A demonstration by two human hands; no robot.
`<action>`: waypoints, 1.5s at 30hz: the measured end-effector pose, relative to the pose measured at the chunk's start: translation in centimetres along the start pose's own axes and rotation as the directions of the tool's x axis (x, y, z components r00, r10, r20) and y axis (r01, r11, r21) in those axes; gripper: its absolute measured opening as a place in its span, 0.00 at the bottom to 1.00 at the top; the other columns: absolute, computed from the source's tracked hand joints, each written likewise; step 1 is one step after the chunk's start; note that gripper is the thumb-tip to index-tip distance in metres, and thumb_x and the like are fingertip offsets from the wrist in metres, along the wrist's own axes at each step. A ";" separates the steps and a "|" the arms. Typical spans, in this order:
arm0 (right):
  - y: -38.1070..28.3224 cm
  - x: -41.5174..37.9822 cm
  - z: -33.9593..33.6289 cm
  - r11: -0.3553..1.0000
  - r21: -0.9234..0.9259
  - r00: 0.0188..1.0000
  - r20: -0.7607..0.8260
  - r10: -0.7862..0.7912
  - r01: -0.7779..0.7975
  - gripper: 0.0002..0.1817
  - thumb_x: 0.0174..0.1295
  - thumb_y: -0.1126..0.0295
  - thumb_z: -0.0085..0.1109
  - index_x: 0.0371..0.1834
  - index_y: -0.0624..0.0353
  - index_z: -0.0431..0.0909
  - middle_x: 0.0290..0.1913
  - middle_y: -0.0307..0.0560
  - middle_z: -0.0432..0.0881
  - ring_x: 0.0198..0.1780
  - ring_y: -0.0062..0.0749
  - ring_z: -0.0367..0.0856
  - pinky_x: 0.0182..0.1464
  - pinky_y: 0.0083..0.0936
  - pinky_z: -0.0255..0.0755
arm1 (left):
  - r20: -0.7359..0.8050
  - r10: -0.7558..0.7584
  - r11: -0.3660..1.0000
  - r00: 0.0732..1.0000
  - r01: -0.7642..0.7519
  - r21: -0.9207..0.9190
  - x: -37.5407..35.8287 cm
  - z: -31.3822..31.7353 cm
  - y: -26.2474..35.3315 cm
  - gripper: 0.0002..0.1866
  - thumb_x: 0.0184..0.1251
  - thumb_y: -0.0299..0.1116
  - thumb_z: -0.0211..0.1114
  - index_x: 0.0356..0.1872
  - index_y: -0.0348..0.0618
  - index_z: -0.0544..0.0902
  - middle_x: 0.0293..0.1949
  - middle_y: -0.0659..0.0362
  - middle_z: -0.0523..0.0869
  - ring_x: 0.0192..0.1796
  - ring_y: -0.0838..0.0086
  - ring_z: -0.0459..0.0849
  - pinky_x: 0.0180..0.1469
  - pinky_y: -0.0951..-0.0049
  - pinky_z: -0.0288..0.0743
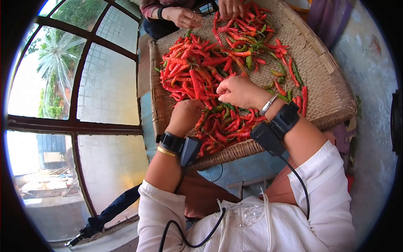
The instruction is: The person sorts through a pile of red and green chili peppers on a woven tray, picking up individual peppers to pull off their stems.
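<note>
A heap of long red chillies point(197, 80) is spread on a flat woven straw tray point(323, 71); the left hand point(184, 115) rests curled on it, its grip untellable, the right hand point(237, 90) is pinched on one chilli. Green chillies point(247, 59) remain mixed in; another person's hands point(182, 17) work opposite

Red and green chillies point(201, 71), tan woven tray point(323, 80)

The left hand point(184, 115) lies curled in the heap of red chilli peppers point(197, 71), its fingertips hidden. The flat woven straw tray point(331, 63) and another person's hands point(182, 17) are cut off by the top edge.
</note>
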State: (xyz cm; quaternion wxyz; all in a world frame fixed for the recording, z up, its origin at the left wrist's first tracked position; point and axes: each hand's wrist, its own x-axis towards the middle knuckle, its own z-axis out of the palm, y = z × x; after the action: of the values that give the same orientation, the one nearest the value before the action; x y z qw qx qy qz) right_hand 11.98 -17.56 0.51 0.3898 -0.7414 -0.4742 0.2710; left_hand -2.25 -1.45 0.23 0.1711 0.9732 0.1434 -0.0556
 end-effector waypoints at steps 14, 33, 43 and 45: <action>-2.4 -0.6 1.8 0.952 -0.141 0.963 0.034 -0.269 0.271 0.13 0.48 0.67 0.61 0.38 0.59 0.78 0.26 0.52 0.79 0.29 0.41 0.78 0.34 0.31 0.70 | 0.079 0.094 0.752 0.992 -0.019 -0.659 -0.5 -5.2 3.0 0.06 0.54 0.22 0.60 0.34 0.36 0.77 0.29 0.67 0.78 0.31 0.86 0.73 0.35 0.82 0.70; -2.1 2.0 -4.8 0.858 0.508 0.988 -0.076 0.138 -0.081 0.17 0.60 0.66 0.50 0.48 0.65 0.70 0.25 0.40 0.76 0.20 0.17 0.73 0.19 0.14 0.66 | 0.055 0.163 0.945 0.985 -0.140 -0.297 0.4 -2.3 0.6 0.07 0.53 0.28 0.62 0.34 0.38 0.81 0.29 0.55 0.83 0.31 0.72 0.81 0.35 0.76 0.73; -3.6 1.2 -2.1 0.870 0.473 0.990 0.091 0.110 -0.140 0.17 0.59 0.67 0.51 0.48 0.66 0.72 0.30 0.39 0.78 0.25 0.14 0.75 0.24 0.10 0.68 | 0.190 0.333 0.925 0.924 -0.359 0.125 0.4 0.8 -1.5 0.09 0.47 0.31 0.58 0.31 0.43 0.81 0.27 0.55 0.79 0.33 0.60 0.79 0.38 0.64 0.72; -3.6 1.3 -1.0 0.896 0.413 0.984 0.139 0.115 -0.163 0.15 0.58 0.69 0.54 0.46 0.66 0.73 0.30 0.39 0.78 0.26 0.15 0.75 0.25 0.12 0.68 | 0.230 0.279 0.944 0.932 -0.310 0.111 0.8 0.9 -1.4 0.08 0.47 0.30 0.59 0.31 0.43 0.81 0.29 0.54 0.80 0.34 0.60 0.79 0.38 0.65 0.72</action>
State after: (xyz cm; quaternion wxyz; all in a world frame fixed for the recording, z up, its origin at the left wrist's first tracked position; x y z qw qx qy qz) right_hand 11.52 -15.84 3.99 0.4939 -0.6550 -0.3710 0.4352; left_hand -1.95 -0.34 -1.15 0.1206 0.9820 -0.0277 -0.1424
